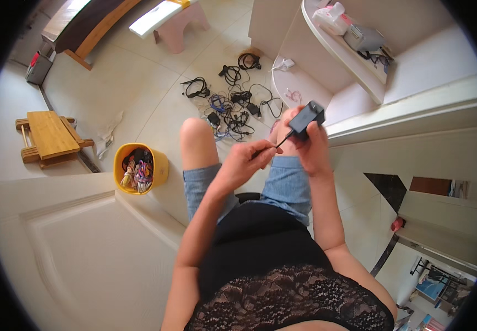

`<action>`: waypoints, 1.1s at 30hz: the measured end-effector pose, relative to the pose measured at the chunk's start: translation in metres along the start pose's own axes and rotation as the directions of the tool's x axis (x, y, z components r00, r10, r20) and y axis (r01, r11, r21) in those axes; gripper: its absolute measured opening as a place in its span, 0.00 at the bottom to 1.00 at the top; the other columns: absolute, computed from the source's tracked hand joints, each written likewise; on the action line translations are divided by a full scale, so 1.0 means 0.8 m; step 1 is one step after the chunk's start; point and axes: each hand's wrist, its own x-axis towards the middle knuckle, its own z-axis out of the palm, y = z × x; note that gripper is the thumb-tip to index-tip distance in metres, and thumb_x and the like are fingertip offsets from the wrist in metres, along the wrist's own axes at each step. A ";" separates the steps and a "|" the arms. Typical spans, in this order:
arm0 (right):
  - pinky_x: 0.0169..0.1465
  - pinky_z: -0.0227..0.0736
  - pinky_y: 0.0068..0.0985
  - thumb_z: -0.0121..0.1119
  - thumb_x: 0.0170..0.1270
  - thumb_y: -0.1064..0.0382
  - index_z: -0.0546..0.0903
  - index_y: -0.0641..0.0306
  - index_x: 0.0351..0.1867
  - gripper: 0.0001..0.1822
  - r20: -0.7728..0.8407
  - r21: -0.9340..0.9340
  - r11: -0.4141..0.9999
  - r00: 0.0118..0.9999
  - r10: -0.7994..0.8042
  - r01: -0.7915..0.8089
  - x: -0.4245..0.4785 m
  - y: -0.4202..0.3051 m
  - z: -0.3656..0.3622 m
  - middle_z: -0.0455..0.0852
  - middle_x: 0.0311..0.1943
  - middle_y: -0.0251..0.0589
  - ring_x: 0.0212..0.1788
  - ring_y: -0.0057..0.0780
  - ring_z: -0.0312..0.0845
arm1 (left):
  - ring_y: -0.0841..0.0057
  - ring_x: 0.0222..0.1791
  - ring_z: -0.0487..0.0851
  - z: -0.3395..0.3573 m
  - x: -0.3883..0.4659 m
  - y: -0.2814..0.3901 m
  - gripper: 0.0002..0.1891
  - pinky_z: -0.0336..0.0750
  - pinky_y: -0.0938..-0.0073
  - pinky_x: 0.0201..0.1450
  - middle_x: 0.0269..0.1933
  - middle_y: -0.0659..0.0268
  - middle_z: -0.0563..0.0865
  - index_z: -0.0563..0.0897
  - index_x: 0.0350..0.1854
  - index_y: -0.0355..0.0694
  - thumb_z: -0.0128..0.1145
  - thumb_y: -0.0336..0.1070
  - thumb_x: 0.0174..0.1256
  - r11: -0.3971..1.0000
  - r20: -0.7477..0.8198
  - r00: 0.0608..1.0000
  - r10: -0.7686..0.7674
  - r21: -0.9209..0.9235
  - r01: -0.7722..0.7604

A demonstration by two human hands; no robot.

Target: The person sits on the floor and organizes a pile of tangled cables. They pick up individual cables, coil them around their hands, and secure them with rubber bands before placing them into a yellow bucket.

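Note:
A black power adapter (303,121) rests in my right hand (315,149), its fingers and thumb around the block's sides. From the adapter's lower end runs a short black cable (284,140), which my left hand (248,159) pinches between thumb and fingers. Both hands are above my knees. On the floor beyond lies a tangle of black cords (238,120) with a blue cable (219,103) among them. Coiled black cables (249,61) lie at its far side. Left of my legs a yellow bin (162,167) holds bundled cords (143,171) in several colours.
A folding wooden stool (52,134) is at the left, above a white panelled door (77,248). A pink stool (180,31) stands at the far side. White curved shelves (341,45) rise at the right, with a white charger (286,64) on the lower one.

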 end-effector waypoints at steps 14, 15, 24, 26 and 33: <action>0.55 0.83 0.31 0.66 0.56 0.51 0.67 0.72 0.60 0.36 -0.265 0.346 0.793 0.863 -0.430 0.502 -0.029 -0.148 -0.083 0.75 0.56 0.51 0.60 0.43 0.73 | 0.90 0.36 0.80 -0.150 0.017 -0.035 0.11 0.73 0.82 0.39 0.34 0.70 0.87 0.86 0.40 0.36 0.60 0.39 0.67 0.949 -0.086 0.996 -0.024 0.311 0.049; 0.56 0.83 0.31 0.66 0.56 0.51 0.67 0.72 0.61 0.36 -0.271 0.341 0.801 0.867 -0.418 0.492 -0.028 -0.147 -0.084 0.75 0.56 0.50 0.60 0.43 0.73 | 0.90 0.35 0.80 -0.155 0.020 -0.027 0.11 0.73 0.83 0.38 0.33 0.70 0.87 0.86 0.40 0.36 0.60 0.39 0.67 0.941 -0.128 0.990 0.055 0.337 -0.008; 0.57 0.81 0.33 0.65 0.61 0.58 0.67 0.67 0.62 0.31 -0.249 -0.001 0.924 0.895 -0.370 0.382 -0.014 -0.093 -0.069 0.76 0.56 0.50 0.57 0.46 0.76 | 0.91 0.26 0.77 -0.109 0.026 0.172 0.05 0.71 0.89 0.30 0.27 0.74 0.84 0.87 0.38 0.36 0.64 0.26 0.61 0.521 -0.480 0.268 0.835 0.535 -0.665; 0.56 0.81 0.32 0.67 0.60 0.65 0.67 0.66 0.61 0.30 -0.245 -0.026 0.967 0.936 -0.254 0.255 -0.009 -0.074 -0.058 0.77 0.54 0.49 0.56 0.44 0.77 | 0.80 0.23 0.80 -0.114 0.049 0.128 0.06 0.74 0.80 0.29 0.26 0.63 0.85 0.87 0.37 0.41 0.64 0.29 0.58 0.565 -0.311 0.531 0.788 0.707 -0.425; 0.60 0.71 0.29 0.70 0.57 0.52 0.71 0.66 0.61 0.34 -0.048 -0.263 0.965 0.999 -0.008 -0.005 -0.013 -0.039 -0.028 0.81 0.52 0.43 0.52 0.31 0.79 | 0.59 0.29 0.83 -0.068 0.077 0.026 0.08 0.75 0.64 0.34 0.26 0.56 0.84 0.86 0.31 0.40 0.60 0.38 0.58 0.715 -0.009 0.944 0.330 0.655 -0.244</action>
